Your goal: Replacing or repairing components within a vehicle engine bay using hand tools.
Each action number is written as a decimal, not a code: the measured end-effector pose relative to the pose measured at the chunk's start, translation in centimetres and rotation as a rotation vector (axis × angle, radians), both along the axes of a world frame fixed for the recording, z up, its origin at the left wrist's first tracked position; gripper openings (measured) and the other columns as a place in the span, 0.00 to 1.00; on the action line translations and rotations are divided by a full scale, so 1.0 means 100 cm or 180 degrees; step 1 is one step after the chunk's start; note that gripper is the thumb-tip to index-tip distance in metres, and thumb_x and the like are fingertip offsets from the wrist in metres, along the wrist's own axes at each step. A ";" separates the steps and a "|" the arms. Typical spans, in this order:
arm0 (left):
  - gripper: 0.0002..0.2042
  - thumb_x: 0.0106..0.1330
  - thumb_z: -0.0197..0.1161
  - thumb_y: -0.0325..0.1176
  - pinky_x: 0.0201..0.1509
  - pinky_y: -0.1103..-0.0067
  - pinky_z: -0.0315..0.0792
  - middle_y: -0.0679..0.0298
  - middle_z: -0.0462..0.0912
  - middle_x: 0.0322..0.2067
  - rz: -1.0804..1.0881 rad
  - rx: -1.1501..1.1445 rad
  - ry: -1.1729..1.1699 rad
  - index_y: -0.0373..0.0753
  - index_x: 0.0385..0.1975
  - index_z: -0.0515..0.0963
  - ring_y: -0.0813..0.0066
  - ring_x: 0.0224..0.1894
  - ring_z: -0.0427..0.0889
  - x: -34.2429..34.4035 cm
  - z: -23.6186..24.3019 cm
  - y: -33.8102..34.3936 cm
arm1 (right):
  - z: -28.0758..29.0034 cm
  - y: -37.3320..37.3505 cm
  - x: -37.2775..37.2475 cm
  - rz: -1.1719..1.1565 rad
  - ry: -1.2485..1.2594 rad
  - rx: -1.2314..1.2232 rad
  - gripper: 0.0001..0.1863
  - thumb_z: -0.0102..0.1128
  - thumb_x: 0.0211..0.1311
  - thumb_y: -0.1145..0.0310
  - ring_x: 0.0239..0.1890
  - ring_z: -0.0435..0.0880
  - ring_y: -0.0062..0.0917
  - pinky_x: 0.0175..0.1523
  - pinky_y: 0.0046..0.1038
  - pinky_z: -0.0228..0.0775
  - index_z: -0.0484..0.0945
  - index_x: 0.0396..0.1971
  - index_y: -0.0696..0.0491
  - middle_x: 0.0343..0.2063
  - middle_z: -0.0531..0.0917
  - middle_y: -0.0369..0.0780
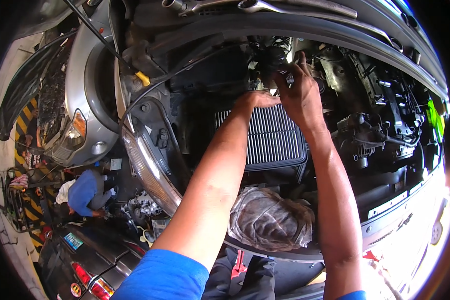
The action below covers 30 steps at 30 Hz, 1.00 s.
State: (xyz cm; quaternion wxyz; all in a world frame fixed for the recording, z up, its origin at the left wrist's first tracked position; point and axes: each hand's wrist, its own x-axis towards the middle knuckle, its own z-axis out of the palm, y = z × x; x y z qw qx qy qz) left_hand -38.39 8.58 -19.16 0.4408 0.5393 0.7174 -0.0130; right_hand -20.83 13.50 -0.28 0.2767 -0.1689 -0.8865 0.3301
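Observation:
Both of my arms reach into an open engine bay. My right hand [301, 95] is at the far side of the bay beside a dark round part [273, 59]. Its thumb and fingers bend in around something dark that I cannot make out, with one finger raised. Just to the left, my left hand [261, 99] is at the far edge of a pleated air filter [272, 137]; its fingertips are hidden. The filter lies with its pale pleats facing up, between my forearms. Closer to me, a grimy crumpled cloth-like bundle [270, 220] sits at the front of the bay.
Several metal wrenches [280, 10] lie along the far ledge. A black cable with a yellow handle [143, 78] crosses at left, above the headlight [152, 170]. Engine parts [365, 135] fill the right side. At left are a silver car front [87, 100] and a crouching person [85, 192].

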 end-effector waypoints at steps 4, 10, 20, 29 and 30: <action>0.35 0.79 0.34 0.59 0.82 0.66 0.49 0.58 0.57 0.76 -0.0115 -0.0159 0.0161 0.43 0.77 0.52 0.61 0.76 0.59 0.017 0.020 -0.009 | -0.027 0.008 -0.001 -0.0231 -0.0027 0.0001 0.16 0.51 0.66 0.73 0.50 0.82 0.56 0.51 0.49 0.77 0.77 0.51 0.62 0.49 0.81 0.58; 0.31 0.77 0.38 0.54 0.79 0.67 0.53 0.58 0.62 0.73 -0.0750 0.0318 0.0770 0.41 0.74 0.56 0.62 0.73 0.62 0.029 0.045 -0.017 | -0.035 0.016 0.003 -0.0027 0.0009 0.1465 0.20 0.51 0.57 0.79 0.53 0.81 0.55 0.54 0.47 0.77 0.83 0.49 0.52 0.54 0.81 0.57; 0.26 0.75 0.43 0.46 0.75 0.69 0.59 0.57 0.69 0.67 -0.1672 0.0980 0.1816 0.39 0.68 0.64 0.64 0.68 0.69 0.031 0.050 -0.036 | -0.018 0.004 -0.004 -0.0034 0.0013 -0.0271 0.25 0.59 0.68 0.65 0.56 0.80 0.55 0.57 0.44 0.76 0.73 0.64 0.54 0.59 0.77 0.59; 0.21 0.74 0.48 0.39 0.71 0.71 0.65 0.56 0.75 0.61 -0.2490 0.1556 0.2838 0.37 0.63 0.70 0.65 0.64 0.74 0.027 0.049 -0.041 | -0.028 0.011 -0.004 0.0525 0.0543 -0.2822 0.34 0.59 0.67 0.73 0.56 0.80 0.28 0.65 0.29 0.67 0.60 0.72 0.59 0.56 0.81 0.46; 0.21 0.73 0.49 0.39 0.70 0.71 0.66 0.56 0.76 0.61 -0.2579 0.1649 0.2946 0.37 0.62 0.71 0.65 0.63 0.75 0.029 0.048 -0.038 | -0.023 0.012 0.001 0.0559 0.0442 -0.3012 0.31 0.60 0.67 0.74 0.57 0.79 0.28 0.66 0.29 0.66 0.64 0.69 0.60 0.58 0.80 0.45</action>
